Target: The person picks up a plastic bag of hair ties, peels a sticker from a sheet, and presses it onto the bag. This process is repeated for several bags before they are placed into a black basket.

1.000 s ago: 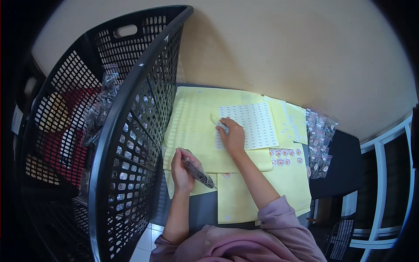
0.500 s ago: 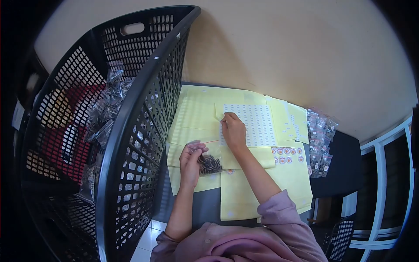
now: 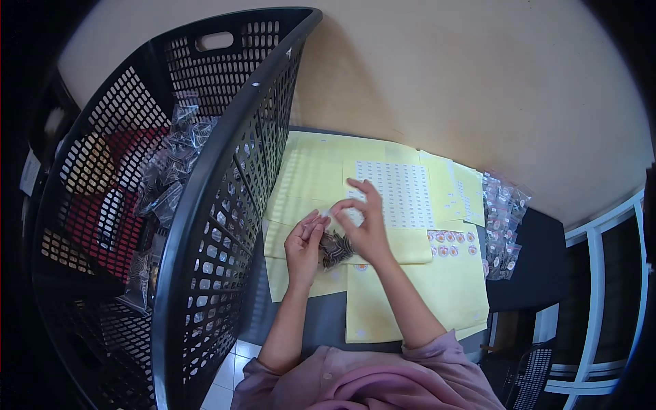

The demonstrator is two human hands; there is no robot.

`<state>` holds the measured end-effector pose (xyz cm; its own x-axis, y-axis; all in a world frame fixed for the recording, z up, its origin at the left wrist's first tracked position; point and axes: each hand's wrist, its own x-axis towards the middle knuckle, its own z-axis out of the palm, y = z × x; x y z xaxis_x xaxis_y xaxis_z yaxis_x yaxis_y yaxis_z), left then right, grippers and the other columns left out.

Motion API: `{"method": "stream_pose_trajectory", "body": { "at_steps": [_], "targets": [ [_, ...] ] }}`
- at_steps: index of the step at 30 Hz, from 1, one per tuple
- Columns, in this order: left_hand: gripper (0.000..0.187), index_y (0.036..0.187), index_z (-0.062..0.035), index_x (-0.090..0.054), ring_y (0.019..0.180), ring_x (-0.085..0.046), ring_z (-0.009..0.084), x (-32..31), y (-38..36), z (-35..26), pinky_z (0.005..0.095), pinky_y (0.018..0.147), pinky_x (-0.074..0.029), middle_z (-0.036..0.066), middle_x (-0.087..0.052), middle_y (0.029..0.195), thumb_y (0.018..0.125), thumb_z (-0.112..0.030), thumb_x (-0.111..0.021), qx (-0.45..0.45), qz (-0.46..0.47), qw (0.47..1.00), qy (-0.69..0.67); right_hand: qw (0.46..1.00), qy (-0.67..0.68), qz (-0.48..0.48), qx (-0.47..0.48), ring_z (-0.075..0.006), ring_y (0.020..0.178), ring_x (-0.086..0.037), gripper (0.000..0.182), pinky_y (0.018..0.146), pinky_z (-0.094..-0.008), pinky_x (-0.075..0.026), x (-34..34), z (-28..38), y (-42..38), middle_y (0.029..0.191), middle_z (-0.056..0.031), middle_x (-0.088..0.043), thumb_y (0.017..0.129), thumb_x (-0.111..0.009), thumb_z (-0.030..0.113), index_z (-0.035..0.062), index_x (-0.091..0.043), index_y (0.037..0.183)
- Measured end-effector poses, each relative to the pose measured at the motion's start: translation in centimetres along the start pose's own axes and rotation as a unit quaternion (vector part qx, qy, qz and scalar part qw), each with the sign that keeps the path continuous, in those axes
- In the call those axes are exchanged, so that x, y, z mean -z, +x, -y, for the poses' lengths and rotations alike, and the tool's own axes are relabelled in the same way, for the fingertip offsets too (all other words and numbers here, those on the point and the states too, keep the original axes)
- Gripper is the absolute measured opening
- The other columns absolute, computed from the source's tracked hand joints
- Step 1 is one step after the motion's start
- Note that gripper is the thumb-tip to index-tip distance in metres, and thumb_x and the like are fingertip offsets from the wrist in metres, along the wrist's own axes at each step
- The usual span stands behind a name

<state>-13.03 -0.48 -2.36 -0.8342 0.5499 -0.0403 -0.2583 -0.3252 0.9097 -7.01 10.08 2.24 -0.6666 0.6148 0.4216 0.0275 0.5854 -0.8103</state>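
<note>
left hand (image 3: 301, 247) grips the top end of a small clear plastic bag with dark striped pieces inside (image 3: 336, 250); thumb and fingers closed on it. bag sits right of left palm, between the hands, long axis slanting from the fingertips down toward the body. right hand (image 3: 364, 222): thumb and index finger pinched on a small white bit (image 3: 326, 213), other fingers spread. pinch is right at the bag's upper end, touching or just off, can't tell. left hand nearer the bag's body.

under and beyond: pale yellow paper sheets (image 3: 417, 301), white sheet with rows of tiny printed labels (image 3: 393, 195), round orange-and-white stickers (image 3: 451, 237). tall black perforated plastic basket (image 3: 174, 260) walls off the left side; filled clear bags (image 3: 502, 225) lie far right. nothing between pinch and bag.
</note>
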Motion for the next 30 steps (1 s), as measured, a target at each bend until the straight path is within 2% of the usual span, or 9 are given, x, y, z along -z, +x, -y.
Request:
{"method": "stream_pose_trajectory", "body": {
  "at_steps": [1, 2, 4, 14, 20, 22, 26, 28, 30],
  "targets": [
    [0.034, 0.118, 0.0071, -0.041, 0.091, -0.055, 0.0117, 0.1, 0.0, 0.2, 0.0205, 0.079, -0.043, 0.013, -0.057, 0.104, 0.086, -0.003, -0.046, -0.002, 0.007, 1.000, 0.022, 0.998, -0.033, 0.053, 0.020, -0.0376, 0.121, -0.023, 0.012, 0.098, -0.0468, -0.019, -0.4, 0.5, -0.6, 0.121, -0.0162, -0.041, 0.073, -0.062, 0.018, 0.0061, -0.062, 0.076],
    [0.034, 0.118, 0.0071, -0.041, 0.091, -0.055, 0.0117, 0.2, 0.0, 0.3, 0.0205, 0.079, -0.043, 0.013, -0.057, 0.104, 0.086, -0.003, -0.046, -0.001, 0.007, 1.000, 0.023, 0.998, -0.033, 0.053, 0.019, -0.0376, 0.121, -0.023, 0.012, 0.098, -0.0468, -0.019, -0.7, 0.5, -1.1, 0.121, -0.0162, -0.041, 0.073, -0.062, 0.018, 0.0061, -0.062, 0.076],
    [0.033, 0.117, 0.0069, -0.042, 0.088, -0.055, 0.0103, 0.2, -0.1, 0.3, 0.0207, 0.075, -0.044, 0.012, -0.057, 0.103, 0.086, -0.004, -0.046, -0.003, 0.020, 1.000, 0.022, 0.996, -0.036, 0.082, 0.004, -0.0408, 0.125, -0.007, 0.014, 0.101, -0.0510, -0.008, -1.3, 0.1, -1.5, 0.130, -0.0142, -0.034, 0.072, -0.065, 0.022, 0.0091, -0.063, 0.079],
    [0.030, 0.116, 0.0073, -0.042, 0.092, -0.055, 0.0127, 0.2, -0.1, 0.1, 0.0223, 0.077, -0.045, 0.013, -0.057, 0.104, 0.087, -0.001, -0.042, -0.015, 0.035, 0.999, 0.036, 0.996, -0.052, 0.078, -0.002, -0.0400, 0.124, -0.010, 0.012, 0.100, -0.0505, -0.011, -2.0, -0.5, -1.6, 0.130, -0.0139, -0.034, 0.072, -0.065, 0.020, 0.0093, -0.063, 0.077],
    [0.030, 0.116, 0.0075, -0.041, 0.095, -0.054, 0.0139, 0.2, -0.1, 0.3, 0.0228, 0.080, -0.044, 0.013, -0.057, 0.104, 0.087, 0.000, -0.041, -0.024, 0.043, 0.998, 0.040, 0.997, -0.054, 0.061, -0.011, -0.0400, 0.124, -0.012, 0.012, 0.100, -0.0504, -0.013, -2.0, -0.6, -1.6, 0.128, -0.0139, -0.036, 0.068, -0.067, 0.019, 0.0100, -0.064, 0.075],
    [0.030, 0.116, 0.0076, -0.042, 0.096, -0.054, 0.0142, 0.1, -0.2, 0.3, 0.0233, 0.083, -0.043, 0.013, -0.057, 0.104, 0.087, 0.001, -0.041, -0.053, 0.048, 0.995, 0.076, 0.996, -0.059, 0.062, -0.021, -0.0398, 0.124, -0.013, 0.013, 0.099, -0.0508, -0.014, -1.8, -0.7, -1.4, 0.128, -0.0136, -0.037, 0.065, -0.069, 0.020, 0.0106, -0.065, 0.073],
    [0.029, 0.115, 0.0075, -0.043, 0.095, -0.054, 0.0142, -0.4, -0.5, -0.1, 0.0244, 0.084, -0.043, 0.013, -0.056, 0.104, 0.086, 0.002, -0.042, -0.057, 0.055, 0.994, 0.075, 0.996, -0.059, 0.054, -0.039, -0.0391, 0.124, -0.014, 0.014, 0.099, -0.0503, -0.016, -1.4, -0.5, -1.2, 0.127, -0.0143, -0.038, 0.062, -0.071, 0.020, 0.0113, -0.066, 0.071],
    [0.030, 0.116, 0.0066, -0.044, 0.096, -0.054, 0.0142, -0.7, -0.6, -0.1, 0.0245, 0.083, -0.043, 0.013, -0.056, 0.105, 0.086, 0.001, -0.041, -0.087, 0.059, 0.992, 0.073, 0.996, -0.055, 0.050, -0.039, -0.0384, 0.124, -0.015, 0.014, 0.099, -0.0496, -0.017, -1.3, -0.7, -1.1, 0.126, -0.0152, -0.039, 0.060, -0.072, 0.020, 0.0120, -0.066, 0.070],
    [0.031, 0.116, 0.0066, -0.043, 0.097, -0.053, 0.0150, -0.3, -0.7, -0.4, 0.0252, 0.085, -0.042, 0.014, -0.054, 0.108, 0.086, 0.000, -0.041, -0.059, 0.068, 0.995, 0.050, 0.997, -0.045, 0.049, -0.049, -0.0372, 0.124, -0.017, 0.013, 0.100, -0.0487, -0.017, -1.2, -0.5, -1.1, 0.125, -0.0153, -0.039, 0.060, -0.072, 0.020, 0.0117, -0.066, 0.068]
  ]
}}
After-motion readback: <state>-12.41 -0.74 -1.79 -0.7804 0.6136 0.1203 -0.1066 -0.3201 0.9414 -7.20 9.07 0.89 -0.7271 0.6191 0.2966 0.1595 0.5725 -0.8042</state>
